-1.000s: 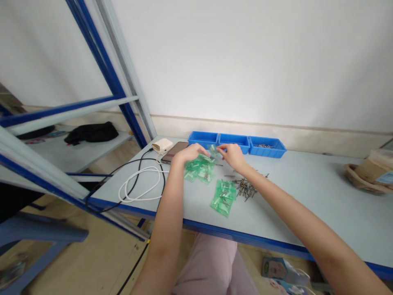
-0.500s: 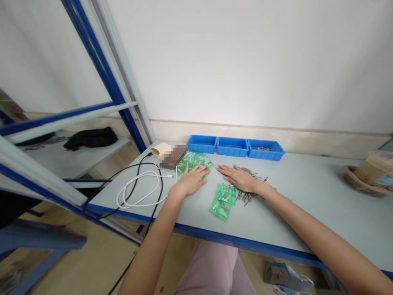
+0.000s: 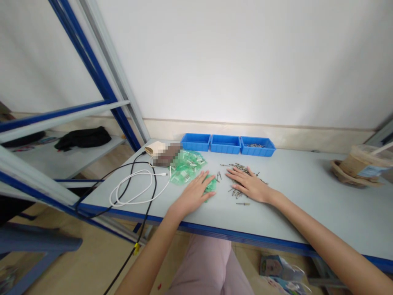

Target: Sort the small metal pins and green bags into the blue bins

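Observation:
My left hand (image 3: 194,192) lies with fingers spread over a green plastic bag (image 3: 211,185), hiding most of it. Behind that hand is a heap of green plastic bags (image 3: 188,164) with small metal parts inside. My right hand (image 3: 253,186) rests flat, fingers apart, on a loose pile of rivets (image 3: 238,167), thin metal pins with thicker ends. Part of the pile is covered by the palm. One single rivet (image 3: 243,203) lies in front of the right hand, and a couple more are between the hands.
Three blue bins (image 3: 225,149) line the wall; rivets are in the right one. A white cable (image 3: 135,203), black cable (image 3: 156,180) and blurred brown object (image 3: 168,155) lie left. A cup (image 3: 364,164) in a cardboard holder stands right. A blue-and-white frame (image 3: 123,119) rises left.
My left hand has come nearer the table's front edge, and the green bags from between the hands are now under or beside it. My right hand has shifted slightly right over the rivets.

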The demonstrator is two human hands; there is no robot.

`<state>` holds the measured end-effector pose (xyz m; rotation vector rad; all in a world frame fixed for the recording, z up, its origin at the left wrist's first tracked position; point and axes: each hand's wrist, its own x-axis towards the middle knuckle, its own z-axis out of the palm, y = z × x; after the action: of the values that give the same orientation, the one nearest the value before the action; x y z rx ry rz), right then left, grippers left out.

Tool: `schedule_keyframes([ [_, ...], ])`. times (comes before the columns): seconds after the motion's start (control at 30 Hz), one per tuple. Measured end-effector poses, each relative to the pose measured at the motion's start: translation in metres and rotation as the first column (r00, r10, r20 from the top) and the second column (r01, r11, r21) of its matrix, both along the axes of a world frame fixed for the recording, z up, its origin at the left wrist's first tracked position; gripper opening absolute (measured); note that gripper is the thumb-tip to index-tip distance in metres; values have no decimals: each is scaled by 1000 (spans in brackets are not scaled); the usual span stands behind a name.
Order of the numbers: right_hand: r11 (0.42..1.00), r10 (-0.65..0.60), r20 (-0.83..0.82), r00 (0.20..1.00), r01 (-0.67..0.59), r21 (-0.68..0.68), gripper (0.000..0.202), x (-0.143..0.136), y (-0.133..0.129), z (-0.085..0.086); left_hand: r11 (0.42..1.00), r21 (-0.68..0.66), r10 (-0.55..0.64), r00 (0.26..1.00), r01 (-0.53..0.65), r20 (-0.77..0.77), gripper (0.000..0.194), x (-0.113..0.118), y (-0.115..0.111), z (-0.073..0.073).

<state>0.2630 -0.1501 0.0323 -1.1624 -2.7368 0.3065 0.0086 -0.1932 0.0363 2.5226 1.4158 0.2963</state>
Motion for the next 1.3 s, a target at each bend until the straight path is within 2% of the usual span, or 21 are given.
schedule_keyframes([
  [0.07,999,-43,-20,999,43,9,51,6,2,-2,998,47,54,998,-53,-21,52,-11,8,-3],
  [0.17,994,-110,-99,989,111,2,52,13,6,0,991,121,64,996,-57,-59,46,-18,15,-5],
  [0.3,983,-166,-263,950,182,37,50,26,-2,20,986,161,59,990,-38,-128,44,-14,15,1],
  [0.4,944,-266,-278,923,308,119,50,50,-18,32,983,184,52,983,-19,-176,48,-5,12,9],
  [0.47,890,-391,-246,887,432,143,54,71,-30,29,979,201,59,980,-20,-191,58,6,10,10],
  [0.57,820,-544,-165,823,563,105,65,96,-50,8,988,151,44,977,-13,-207,79,30,4,5],
  [0.63,834,-542,-83,836,547,73,74,101,-61,-8,994,98,-18,978,39,-207,87,49,0,-2],
  [0.7,854,-517,-18,856,517,57,78,97,-67,-20,992,100,-62,982,81,-177,88,68,-2,-9],
  [0.77,854,-519,11,855,518,48,78,90,-66,-24,991,93,-81,986,96,-147,85,83,1,-13],
  [0.87,854,-521,15,854,520,25,77,78,-53,-20,993,88,-64,992,74,-112,85,97,15,-14],
  [1.1,906,-423,-56,904,422,-27,74,53,-6,-15,997,46,-60,997,62,-52,78,105,51,-14],
  [1.23,949,-316,-151,937,313,-45,72,44,19,-16,960,19,-278,960,278,-8,75,105,61,-9],
  [1.3,956,-293,-225,929,291,-43,66,41,25,-13,941,50,-336,941,334,28,74,102,64,-5],
])
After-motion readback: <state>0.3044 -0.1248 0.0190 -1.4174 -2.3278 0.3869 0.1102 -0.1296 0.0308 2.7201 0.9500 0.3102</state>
